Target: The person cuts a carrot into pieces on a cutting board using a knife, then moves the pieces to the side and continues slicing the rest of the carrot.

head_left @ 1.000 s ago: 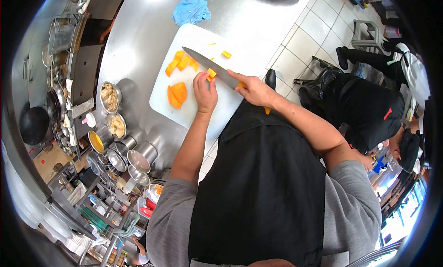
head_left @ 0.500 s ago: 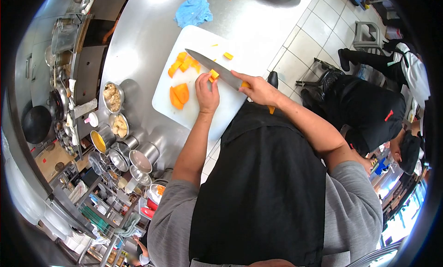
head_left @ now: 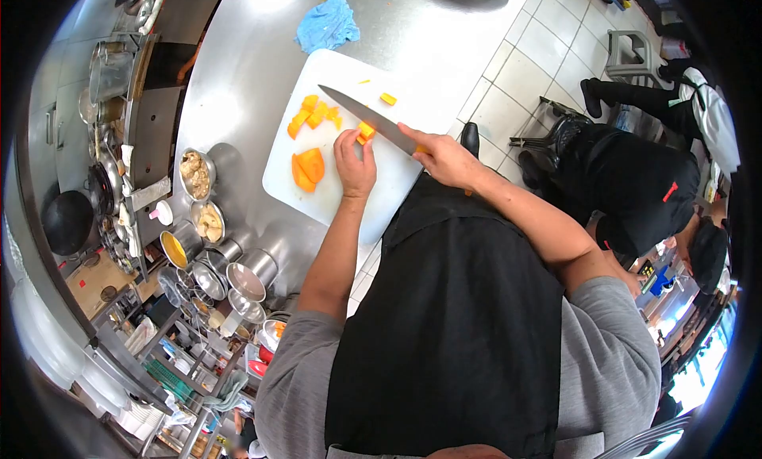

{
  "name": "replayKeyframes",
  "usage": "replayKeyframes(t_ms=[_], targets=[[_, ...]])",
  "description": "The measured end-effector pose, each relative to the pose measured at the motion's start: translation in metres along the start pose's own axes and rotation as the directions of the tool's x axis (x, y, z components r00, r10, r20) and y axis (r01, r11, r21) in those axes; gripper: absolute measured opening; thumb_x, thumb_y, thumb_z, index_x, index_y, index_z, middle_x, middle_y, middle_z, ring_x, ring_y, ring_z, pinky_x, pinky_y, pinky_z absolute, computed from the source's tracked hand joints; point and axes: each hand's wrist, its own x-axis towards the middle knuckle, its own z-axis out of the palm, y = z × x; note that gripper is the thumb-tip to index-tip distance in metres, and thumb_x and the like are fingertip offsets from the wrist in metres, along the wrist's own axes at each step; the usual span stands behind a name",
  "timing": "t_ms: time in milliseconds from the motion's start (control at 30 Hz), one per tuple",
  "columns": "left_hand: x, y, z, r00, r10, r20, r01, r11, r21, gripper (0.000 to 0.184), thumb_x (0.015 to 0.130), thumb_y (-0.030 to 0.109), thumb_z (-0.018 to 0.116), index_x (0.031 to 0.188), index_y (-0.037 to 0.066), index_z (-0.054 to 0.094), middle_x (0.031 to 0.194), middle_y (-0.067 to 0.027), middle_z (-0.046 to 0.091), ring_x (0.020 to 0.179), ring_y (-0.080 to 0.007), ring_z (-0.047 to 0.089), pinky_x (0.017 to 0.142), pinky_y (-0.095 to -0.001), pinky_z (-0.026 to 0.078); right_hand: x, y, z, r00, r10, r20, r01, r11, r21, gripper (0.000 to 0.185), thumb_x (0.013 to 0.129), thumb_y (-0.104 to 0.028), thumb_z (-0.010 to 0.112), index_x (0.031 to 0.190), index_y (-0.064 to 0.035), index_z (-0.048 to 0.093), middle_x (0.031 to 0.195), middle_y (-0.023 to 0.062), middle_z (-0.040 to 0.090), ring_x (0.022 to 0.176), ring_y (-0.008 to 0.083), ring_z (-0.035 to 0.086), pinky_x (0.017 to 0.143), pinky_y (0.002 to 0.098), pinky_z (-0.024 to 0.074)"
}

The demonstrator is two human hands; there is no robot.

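Observation:
On a white cutting board [head_left: 349, 74] lie pieces of an orange vegetable. My right hand [head_left: 446, 159] is closed around the handle of a large kitchen knife [head_left: 365, 116], its blade pointing up and left across the board. With bent fingers, my left hand [head_left: 355, 167] steadies a small orange vegetable piece [head_left: 366, 131] against the near side of the blade. Left of that hand are two larger orange chunks [head_left: 308, 169]. Several cut pieces [head_left: 302, 116] sit beyond them, and one small piece [head_left: 388, 99] lies past the blade.
A crumpled blue cloth [head_left: 328, 23] lies on the steel table [head_left: 246, 78] above the board. Bowls of pale food [head_left: 194, 173], a pot with yellow contents [head_left: 174, 249] and several metal pots stand at the left. A co-worker in black [head_left: 635, 181] bends over at the right.
The whole view has shifted slightly. Both hands, the knife and the vegetable pieces keep nearly the same places on the board; less of the knife handle's lower end shows below my right hand.

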Motion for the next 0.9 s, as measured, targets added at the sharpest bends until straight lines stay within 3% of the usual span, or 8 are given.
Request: replayKeyframes(t_ms=[67, 200, 267, 433, 500, 733, 833, 900], targets=[[-0.001, 0.0, 0.0, 1.0, 0.002, -0.003, -0.002, 1.0, -0.002, 0.04, 0.09, 0.002, 0.071, 0.126, 0.003, 0.055, 0.124, -0.0189, 0.059, 0.119, -0.0384, 0.055, 0.105, -0.0471, 0.045, -0.004, -0.006, -0.011, 0.993, 0.113, 0.032, -0.115, 0.987, 0.114, 0.066, 0.101, -0.007, 0.062, 0.161, -0.0192, 0.038, 0.082, 0.0151, 0.064, 0.067, 0.0237, 0.061, 0.072, 0.0378, 0.053], [0.002, 0.001, 0.0, 1.0, 0.017, -0.014, -0.017, 1.0, 0.012, 0.04, 0.09, 0.003, 0.072, 0.126, 0.002, 0.055, 0.122, -0.019, 0.059, 0.117, -0.0369, 0.057, 0.104, -0.0462, 0.046, -0.006, -0.004, -0.016, 0.97, 0.219, 0.102, -0.237, 0.946, 0.222, 0.064, 0.099, -0.007, 0.062, 0.159, -0.0157, 0.041, 0.084, 0.0148, 0.066, 0.071, 0.0231, 0.064, 0.071, 0.0384, 0.0547], [0.004, 0.005, -0.004, 0.996, -0.089, 0.012, 0.09, 0.995, -0.039, 0.04, 0.09, 0.003, 0.072, 0.127, 0.002, 0.055, 0.122, -0.0181, 0.06, 0.115, -0.0337, 0.059, 0.102, -0.0436, 0.048, -0.006, -0.003, -0.016, 0.903, 0.333, 0.272, -0.421, 0.813, 0.403, 0.065, 0.101, -0.01, 0.061, 0.161, -0.0163, 0.038, 0.08, 0.0066, 0.061, 0.062, 0.0117, 0.058, 0.056, 0.0312, 0.0523], [0.018, 0.008, -0.01, 0.938, -0.341, 0.063, 0.34, 0.872, -0.351, 0.041, 0.092, 0.001, 0.071, 0.13, 0.0, 0.053, 0.122, -0.0145, 0.064, 0.109, -0.0225, 0.064, 0.097, -0.0343, 0.051, -0.007, -0.005, -0.021, 0.905, 0.317, 0.285, -0.424, 0.74, 0.522, 0.065, 0.103, -0.011, 0.059, 0.163, -0.0172, 0.035, 0.084, 0.0018, 0.061, 0.057, 0.0066, 0.053, 0.05, 0.0243, 0.0485], [0.02, 0.008, -0.012, 0.905, -0.393, 0.161, 0.409, 0.703, -0.582, 0.043, 0.093, -0.001, 0.07, 0.132, 0.0, 0.051, 0.123, -0.0128, 0.065, 0.109, -0.0183, 0.065, 0.096, -0.0311, 0.052, -0.008, -0.006, -0.023, 0.904, 0.312, 0.294, -0.427, 0.721, 0.546, 0.066, 0.102, -0.011, 0.059, 0.163, -0.0147, 0.034, 0.082, 0.0016, 0.059, 0.058, 0.007, 0.053, 0.049, 0.0249, 0.0484], [0.02, 0.02, -0.015, 0.912, -0.364, 0.19, 0.389, 0.618, -0.683, 0.044, 0.093, -0.003, 0.069, 0.133, -0.002, 0.049, 0.123, -0.0128, 0.064, 0.111, -0.0184, 0.064, 0.099, -0.0318, 0.052, -0.006, -0.008, -0.033, 0.877, 0.319, 0.358, -0.472, 0.705, 0.529, 0.067, 0.102, -0.009, 0.058, 0.163, -0.0188, 0.033, 0.092, 0.004, 0.065, 0.059, 0.0069, 0.055, 0.051, 0.0236, 0.0507], [0.018, 0.018, -0.011, 0.914, -0.362, 0.182, 0.386, 0.644, -0.66, 0.044, 0.093, -0.004, 0.069, 0.132, -0.002, 0.05, 0.125, -0.0132, 0.064, 0.112, -0.0192, 0.064, 0.101, -0.0326, 0.051, -0.005, -0.006, -0.034, 0.871, 0.319, 0.374, -0.483, 0.697, 0.531, 0.066, 0.102, -0.009, 0.058, 0.163, -0.0185, 0.034, 0.093, 0.0048, 0.066, 0.059, 0.0067, 0.056, 0.051, 0.0233, 0.0514], [0.016, 0.017, -0.011, 0.921, -0.354, 0.163, 0.384, 0.754, -0.533, 0.041, 0.092, -0.004, 0.069, 0.13, -0.002, 0.052, 0.126, -0.0142, 0.063, 0.113, -0.0204, 0.065, 0.101, -0.0339, 0.052, -0.005, -0.005, -0.034, 0.872, 0.314, 0.375, -0.48, 0.698, 0.532, 0.066, 0.102, -0.009, 0.058, 0.163, -0.0183, 0.034, 0.093, 0.0052, 0.067, 0.059, 0.0066, 0.056, 0.051, 0.0231, 0.0516]])
